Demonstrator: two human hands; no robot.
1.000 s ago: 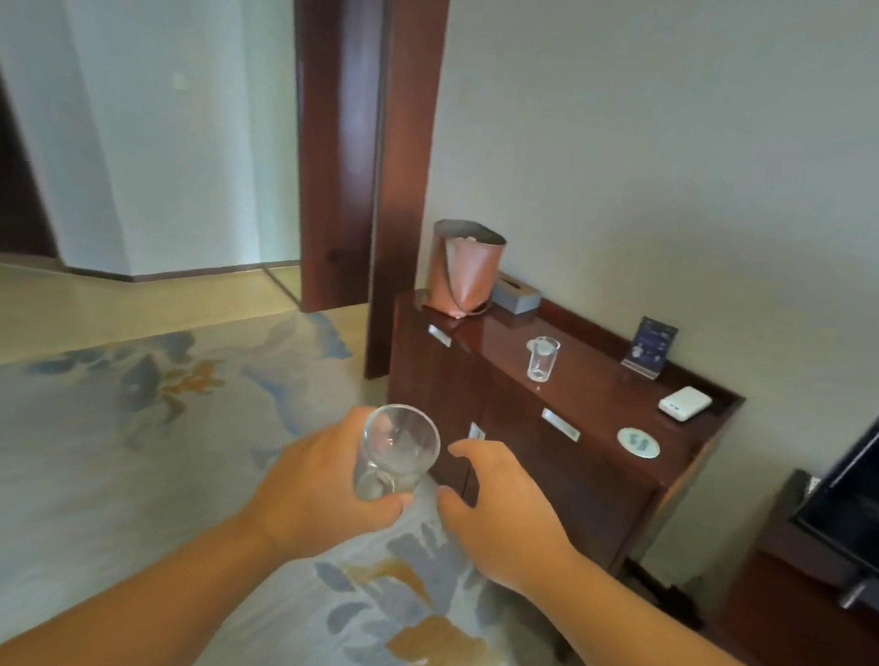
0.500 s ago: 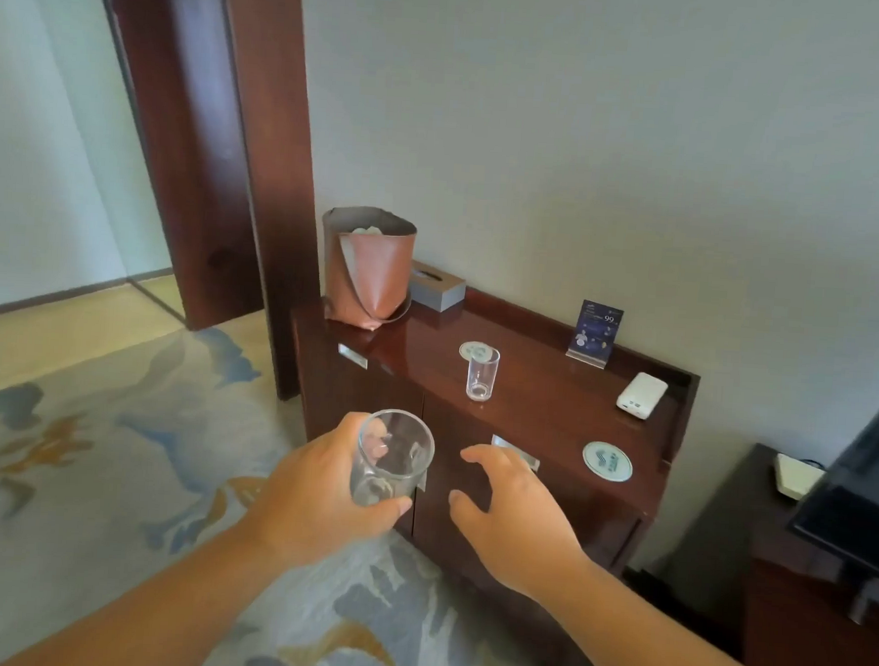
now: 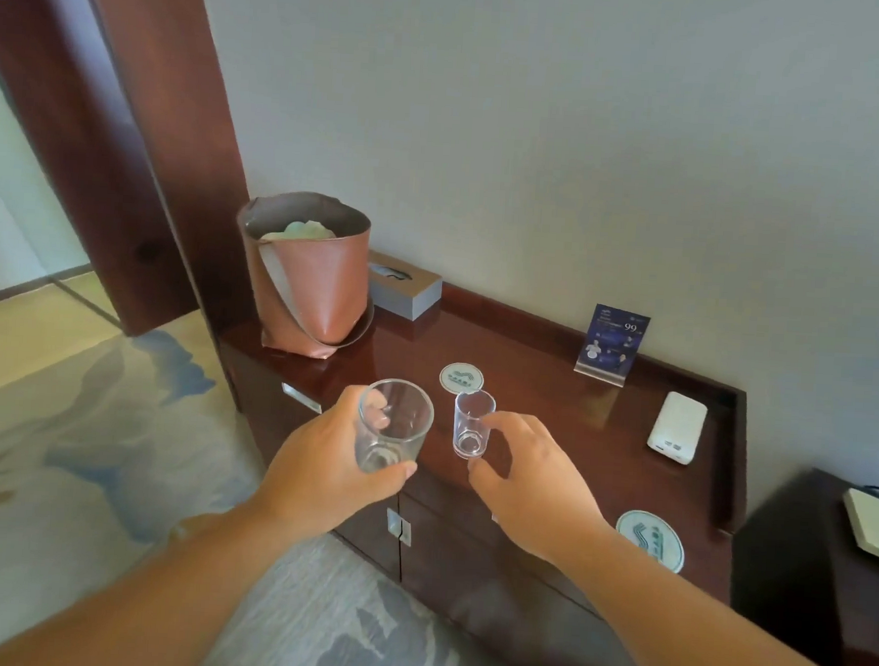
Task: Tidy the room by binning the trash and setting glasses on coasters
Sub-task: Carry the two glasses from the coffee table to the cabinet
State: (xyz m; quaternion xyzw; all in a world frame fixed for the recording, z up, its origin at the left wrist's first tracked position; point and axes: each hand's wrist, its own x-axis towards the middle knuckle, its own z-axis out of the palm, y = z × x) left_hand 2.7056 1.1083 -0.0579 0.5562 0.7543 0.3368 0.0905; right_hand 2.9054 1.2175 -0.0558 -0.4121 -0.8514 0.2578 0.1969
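Observation:
My left hand (image 3: 327,459) grips a wide clear glass (image 3: 394,425) and holds it upright above the front edge of the dark wooden cabinet (image 3: 552,396). A smaller clear glass (image 3: 473,427) stands on the cabinet top, just in front of a round white coaster (image 3: 461,378). My right hand (image 3: 526,472) is right beside this small glass with its fingers spread and curved; no grip on it shows. Another round coaster (image 3: 649,540) lies bare at the cabinet's front right. A brown leather bin (image 3: 322,284) with crumpled paper inside stands at the cabinet's left end.
A grey tissue box (image 3: 404,284) sits behind the bin against the wall. A blue card stand (image 3: 613,343) and a white power bank (image 3: 677,427) stand along the back right. A lower dark unit (image 3: 799,560) adjoins on the right. Patterned carpet (image 3: 84,465) covers the floor.
I have come closer to the cabinet. My right hand moved forward and up to the small glass. My left hand still carries the wide glass, now over the cabinet's edge.

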